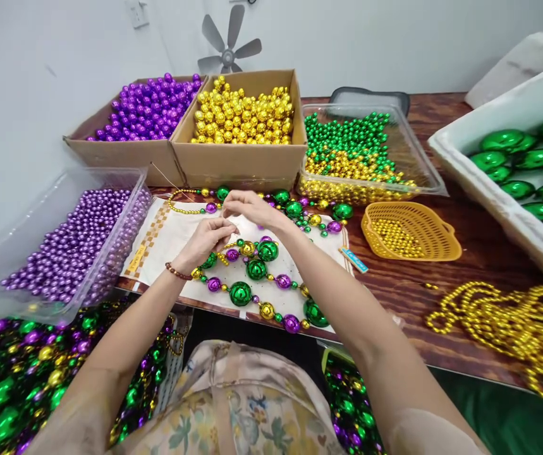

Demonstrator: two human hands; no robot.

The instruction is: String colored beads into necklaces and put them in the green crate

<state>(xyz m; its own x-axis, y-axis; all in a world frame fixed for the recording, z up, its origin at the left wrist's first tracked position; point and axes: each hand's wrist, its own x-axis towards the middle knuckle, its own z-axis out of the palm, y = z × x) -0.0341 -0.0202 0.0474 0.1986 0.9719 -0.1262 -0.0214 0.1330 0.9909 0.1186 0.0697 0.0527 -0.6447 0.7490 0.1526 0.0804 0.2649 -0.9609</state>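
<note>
Both hands meet over a white cloth (157, 253) on the table. My left hand (209, 239) is closed in a pinch, a beaded bracelet on its wrist; what its fingertips hold is too small to make out. Just above it, my right hand (247, 207) bends its fingers inward, also pinched, its fingertips partly hidden. A bead garland (240, 293) of green, purple and gold balls lies in loops on the cloth below and behind the hands. Its far-left end is a row of small gold beads (172, 199), near a thin thread (169, 179) sticking up.
Behind stand cardboard boxes of purple balls (150, 110) and gold balls (243, 114), and a clear tray (423, 170) of small beads. Left is a tub of lilac beads (76, 240). Right are a yellow basket (442, 243), gold bead strands (499, 322) and a foam box (503, 221).
</note>
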